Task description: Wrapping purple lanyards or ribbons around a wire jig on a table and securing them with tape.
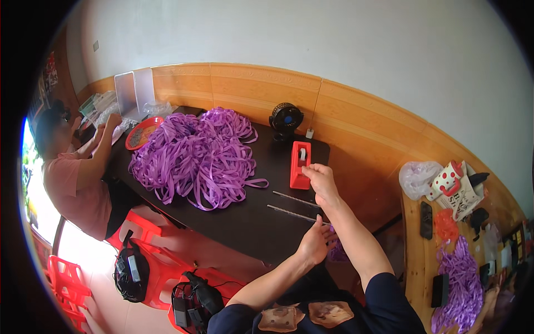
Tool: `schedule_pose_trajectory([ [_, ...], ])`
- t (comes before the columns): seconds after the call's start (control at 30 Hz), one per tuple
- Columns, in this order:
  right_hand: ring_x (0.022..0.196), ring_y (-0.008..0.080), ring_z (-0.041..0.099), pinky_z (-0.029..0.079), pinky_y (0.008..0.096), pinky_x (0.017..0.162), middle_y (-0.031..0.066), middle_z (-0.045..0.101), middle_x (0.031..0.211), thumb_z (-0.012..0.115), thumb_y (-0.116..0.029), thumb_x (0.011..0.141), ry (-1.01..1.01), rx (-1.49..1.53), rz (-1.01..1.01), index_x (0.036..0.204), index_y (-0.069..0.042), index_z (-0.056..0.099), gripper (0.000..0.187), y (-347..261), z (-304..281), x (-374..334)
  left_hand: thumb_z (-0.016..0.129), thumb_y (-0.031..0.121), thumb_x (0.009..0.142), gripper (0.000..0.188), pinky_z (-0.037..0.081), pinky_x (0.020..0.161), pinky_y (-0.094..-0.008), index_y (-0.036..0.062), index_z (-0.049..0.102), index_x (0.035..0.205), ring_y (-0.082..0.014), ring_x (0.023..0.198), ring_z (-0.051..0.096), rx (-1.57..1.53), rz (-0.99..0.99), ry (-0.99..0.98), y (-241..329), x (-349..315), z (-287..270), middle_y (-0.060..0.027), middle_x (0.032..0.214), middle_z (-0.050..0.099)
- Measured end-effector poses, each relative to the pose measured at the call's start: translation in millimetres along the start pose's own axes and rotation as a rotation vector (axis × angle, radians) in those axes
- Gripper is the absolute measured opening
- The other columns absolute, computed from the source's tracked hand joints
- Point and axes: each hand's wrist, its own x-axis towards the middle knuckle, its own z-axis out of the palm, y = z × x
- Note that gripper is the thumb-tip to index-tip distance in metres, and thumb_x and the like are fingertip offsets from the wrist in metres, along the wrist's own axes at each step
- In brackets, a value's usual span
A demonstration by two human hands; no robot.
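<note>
A red tape dispenser (301, 179) with a pale roll of tape (302, 154) stands near the table's far right part. My right hand (321, 182) reaches to its near end, thumb and fingertips pinched there; whatever lies between them is too small to see. Closer to me, my left hand (316, 242) is held at the table's edge, thumb up and fingers stretched out to the right, with nothing plainly held. Two thin, speckled strips (291, 212) lie on the dark table just left of my hands. Purple ribbon (337, 251) shows below and behind my left fingers.
A large heap of purple ribbon loops (194, 156) covers the table's middle, beside a red tray (133, 139). A black fan (286, 119) stands by the wall. Another person (78, 178) works at the left. Red stools (161, 273) hold black bags; a wooden table (414, 267) stands right.
</note>
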Motion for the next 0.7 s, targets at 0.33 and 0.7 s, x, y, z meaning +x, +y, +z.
schedule_pose_trajectory([
  [0.33, 0.083, 0.0219, 0.058, 0.044, 0.0349, 0.072, 0.0108, 0.061, 0.094, 0.070, -0.017, 0.078, 0.153, -0.493, -0.236, 0.074, -0.002, 0.067, 0.015, 69, -23, -3, 0.025, 0.052, 0.099, 0.064, 0.025, 0.107, -0.0435, 0.0004, 0.036, 0.135, -0.0259, 0.126, 0.039, 0.004, 0.050, -0.041, 2, -12, 9, -0.0135, 0.134, 0.045],
  [0.7, 0.102, 0.0204, 0.056, 0.041, 0.0321, 0.089, 0.0186, 0.053, 0.126, 0.064, -0.004, 0.078, -0.222, -0.454, -0.292, 0.074, 0.002, 0.064, 0.007, 19, -99, -12, 0.032, 0.061, 0.093, 0.076, 0.028, 0.102, -0.0408, -0.0020, 0.035, 0.136, -0.0275, 0.122, 0.040, 0.044, 0.006, -0.013, -6, 2, -7, -0.0136, 0.133, 0.046],
])
